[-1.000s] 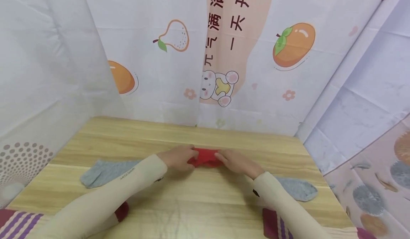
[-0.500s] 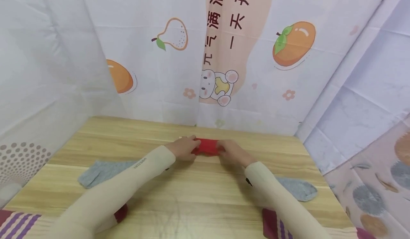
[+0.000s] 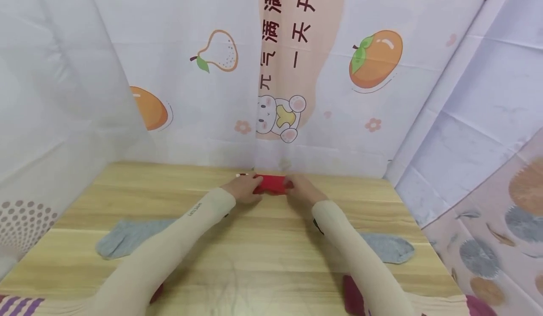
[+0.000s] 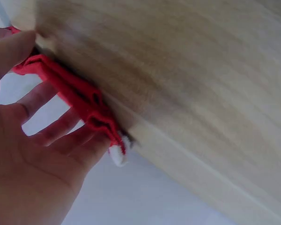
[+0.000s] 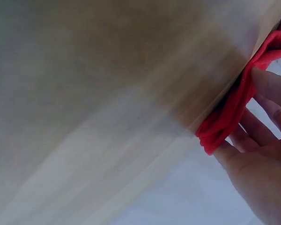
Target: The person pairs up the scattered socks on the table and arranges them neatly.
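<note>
A folded red sock [image 3: 272,184] lies near the far edge of the wooden table, between the two hands. My left hand [image 3: 247,189] holds its left end, where a small white part [image 4: 117,154] shows in the left wrist view. At the other end my right hand [image 3: 304,190] grips the cloth, its thumb on the near side and fingers behind, as the right wrist view shows. Stacked layers of red fabric [image 5: 229,108] are visible along the near side. The sock's far side is mostly hidden.
One grey sock [image 3: 131,237] lies left of the left forearm, another grey sock [image 3: 388,247] right of the right forearm. Striped socks with maroon parts [image 3: 353,296] sit at the near edge, partly covered by the sleeves. A printed white curtain [image 3: 191,118] hangs behind the table.
Both hands have moved away from the body with the red sock, bringing it closer to the table's far edge. The grey socks stay in place; the head view has shifted slightly.
</note>
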`<action>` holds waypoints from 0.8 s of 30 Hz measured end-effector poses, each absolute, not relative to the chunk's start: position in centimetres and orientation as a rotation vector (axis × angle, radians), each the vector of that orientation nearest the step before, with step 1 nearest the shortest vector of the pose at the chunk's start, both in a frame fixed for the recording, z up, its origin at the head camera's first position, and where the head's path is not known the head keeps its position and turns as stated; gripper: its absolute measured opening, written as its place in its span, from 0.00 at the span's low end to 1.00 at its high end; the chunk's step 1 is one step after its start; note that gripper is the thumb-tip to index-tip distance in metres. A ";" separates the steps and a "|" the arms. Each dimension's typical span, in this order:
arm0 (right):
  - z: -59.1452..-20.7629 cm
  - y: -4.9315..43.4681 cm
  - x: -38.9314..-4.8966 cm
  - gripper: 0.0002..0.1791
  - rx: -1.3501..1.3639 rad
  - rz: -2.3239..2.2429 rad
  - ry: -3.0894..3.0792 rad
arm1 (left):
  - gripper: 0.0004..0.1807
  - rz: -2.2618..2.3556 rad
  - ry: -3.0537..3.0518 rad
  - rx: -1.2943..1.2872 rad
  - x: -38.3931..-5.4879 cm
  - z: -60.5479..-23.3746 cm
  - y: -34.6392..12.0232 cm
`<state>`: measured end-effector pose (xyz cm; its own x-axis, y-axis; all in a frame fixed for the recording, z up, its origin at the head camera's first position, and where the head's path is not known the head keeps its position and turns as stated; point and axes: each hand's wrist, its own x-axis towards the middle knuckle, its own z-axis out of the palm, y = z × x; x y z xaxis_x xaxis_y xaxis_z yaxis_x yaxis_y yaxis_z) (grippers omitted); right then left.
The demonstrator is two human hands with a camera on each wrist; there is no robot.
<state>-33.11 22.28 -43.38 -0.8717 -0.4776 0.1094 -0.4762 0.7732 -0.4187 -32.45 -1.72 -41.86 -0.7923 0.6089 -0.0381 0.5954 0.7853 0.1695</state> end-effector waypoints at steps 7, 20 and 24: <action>-42.8 21.8 -34.1 0.09 -0.683 -0.616 3.004 | 0.21 0.275 2.936 0.977 -33.6 -42.9 -1.2; -41.9 18.2 -29.7 0.08 -0.849 0.069 3.302 | 0.24 0.309 3.092 1.088 -29.9 -42.9 -1.9; -41.6 18.1 -26.9 0.10 -0.825 0.042 3.272 | 0.23 0.284 3.062 1.104 -27.2 -42.5 -3.0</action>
<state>-26.93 18.09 -41.64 -0.8549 -0.4706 0.2184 -0.4648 0.8817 0.0805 -27.15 -3.00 -42.48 -0.7645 0.6202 0.1760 0.6419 0.7573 0.1200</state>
